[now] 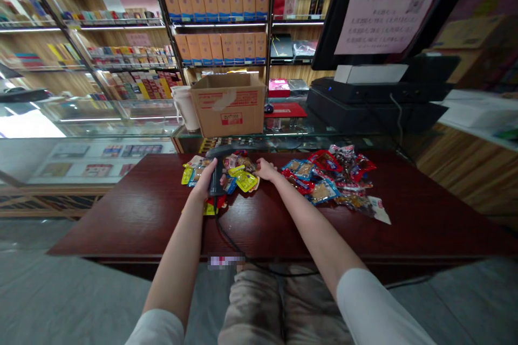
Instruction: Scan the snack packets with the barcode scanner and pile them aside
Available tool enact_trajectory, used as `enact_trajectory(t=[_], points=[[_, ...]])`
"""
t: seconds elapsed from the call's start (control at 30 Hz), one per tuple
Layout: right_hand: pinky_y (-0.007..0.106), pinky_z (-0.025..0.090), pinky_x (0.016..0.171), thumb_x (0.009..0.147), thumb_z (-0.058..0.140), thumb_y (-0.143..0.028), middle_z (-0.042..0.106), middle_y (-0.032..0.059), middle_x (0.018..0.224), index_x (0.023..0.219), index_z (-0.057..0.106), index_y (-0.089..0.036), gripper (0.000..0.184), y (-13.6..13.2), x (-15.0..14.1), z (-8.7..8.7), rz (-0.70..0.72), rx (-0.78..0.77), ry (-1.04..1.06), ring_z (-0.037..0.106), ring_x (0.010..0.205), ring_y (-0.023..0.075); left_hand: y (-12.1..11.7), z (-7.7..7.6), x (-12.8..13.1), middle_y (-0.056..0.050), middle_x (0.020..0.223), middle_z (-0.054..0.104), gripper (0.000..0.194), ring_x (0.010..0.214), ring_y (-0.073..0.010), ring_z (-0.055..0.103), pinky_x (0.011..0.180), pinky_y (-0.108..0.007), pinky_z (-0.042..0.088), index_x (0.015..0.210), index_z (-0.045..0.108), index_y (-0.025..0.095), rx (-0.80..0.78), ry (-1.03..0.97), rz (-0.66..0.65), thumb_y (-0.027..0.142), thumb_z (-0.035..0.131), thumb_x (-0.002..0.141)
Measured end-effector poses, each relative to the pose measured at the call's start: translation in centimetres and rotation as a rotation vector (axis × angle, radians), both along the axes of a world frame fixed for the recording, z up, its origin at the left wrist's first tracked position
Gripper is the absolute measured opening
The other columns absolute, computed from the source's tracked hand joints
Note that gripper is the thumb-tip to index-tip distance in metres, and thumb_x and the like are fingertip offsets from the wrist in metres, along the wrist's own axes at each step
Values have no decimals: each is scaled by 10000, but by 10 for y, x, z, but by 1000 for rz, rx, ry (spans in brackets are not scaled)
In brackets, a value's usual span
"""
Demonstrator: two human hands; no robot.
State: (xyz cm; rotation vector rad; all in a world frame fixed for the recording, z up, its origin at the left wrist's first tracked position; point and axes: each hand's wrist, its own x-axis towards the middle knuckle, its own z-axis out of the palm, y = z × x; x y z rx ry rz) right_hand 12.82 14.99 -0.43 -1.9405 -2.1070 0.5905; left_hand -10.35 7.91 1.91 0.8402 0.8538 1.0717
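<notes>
My left hand (203, 182) is wrapped round the handle of a black barcode scanner (217, 184), whose head points away over the packets. A black cable (226, 234) runs from its base over the front edge of the table. Below and beside the scanner lies a pile of small snack packets (245, 180), some yellow, some blue, some red. My right hand (265, 170) is at the right edge of this pile, its fingers closed on a snack packet that they partly hide. Right of that hand spreads a second, larger pile of snack packets (324, 186), red, blue and clear.
The dark red table (133, 210) bears both piles. Behind it, a cardboard box (230, 110) and a white cup (186, 108) stand on a glass counter. A till with a monitor (329, 27) is at the back right. Stocked shelves (214, 26) line the wall.
</notes>
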Motion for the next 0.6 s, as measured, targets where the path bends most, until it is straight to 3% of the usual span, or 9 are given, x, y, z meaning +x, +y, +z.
enact_trajectory(t=[0.2,0.33,0.43,0.6], points=[[480,372,1004,766,705,-457,479,226,1386,1235,571,-149,577,-8,6,0,-22,35,-88,429,1302,377,-5,6,1,25,450,475,553,381,-116,471,388,-216,393,952,638,111,15,-31,-15,642,562,819],[498,361,1022,807,669,-374,467,176,1443,1406,419,-195,673,-13,11,0,44,111,-44,429,1304,369,-6,7,3,26,448,471,552,384,-115,472,382,-212,382,960,639,108,23,-28,-10,636,573,814],[511,353,1037,777,685,-496,482,162,1445,1487,307,-232,847,-10,16,2,45,48,41,433,1318,388,-5,5,3,29,452,474,552,383,-109,465,381,-207,374,974,638,111,40,-33,-15,635,571,816],[485,378,1023,719,704,-597,530,203,1373,1268,575,-184,700,-3,12,5,-23,-13,12,479,1291,387,-5,3,3,34,459,483,569,387,-109,470,397,-214,393,1007,631,105,63,-50,-22,635,593,803]])
